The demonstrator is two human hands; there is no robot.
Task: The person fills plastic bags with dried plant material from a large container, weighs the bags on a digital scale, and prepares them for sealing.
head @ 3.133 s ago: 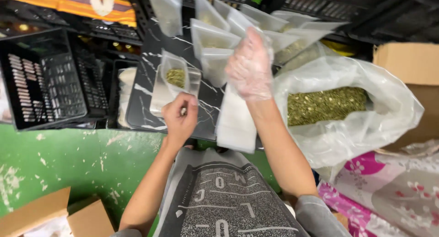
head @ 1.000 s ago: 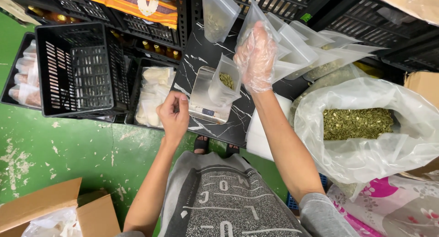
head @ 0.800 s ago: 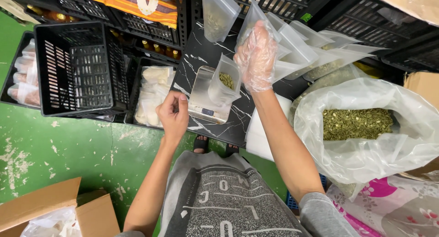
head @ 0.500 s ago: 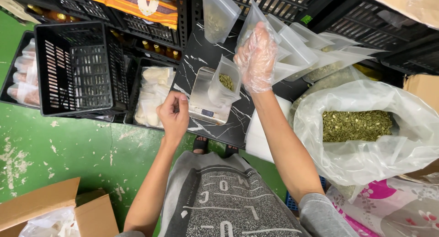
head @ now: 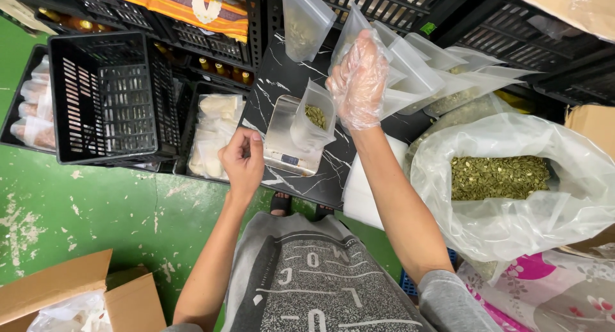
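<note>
Big clear plastic sack [head: 512, 197] sat at right, open, green seeds [head: 498, 176] still piled deep inside, so plenty looked left to portion. Black marbled board [head: 301, 82] held the work. Black slatted crate [head: 106, 98] stood on the left side, beside a tray of pale sealed packets [head: 211, 137]. Brown cardboard box [head: 77, 300] at lower left on the green floor [head: 83, 204].

Row of clear stand-up pouches [head: 416, 76] lay fanned across the board's back; some showed seeds, several looked unfilled, hard to tell which through the plastic. Flat white stack [head: 368, 191] at the board's near edge.

Small silver scale [head: 286, 137] sat mid-board with one open pouch [head: 314, 117] standing on it, only a shallow layer of seeds in the bottom: filling judged early for this one.

Right hand [head: 360, 82] wore a loose clear glove, fingers gathered downward above and beside the pouch mouth; whether it pinched seeds, can't tell. Left hand [head: 243, 159] bare, fingers curled loosely near the scale's left edge, gripping nothing visible.
</note>
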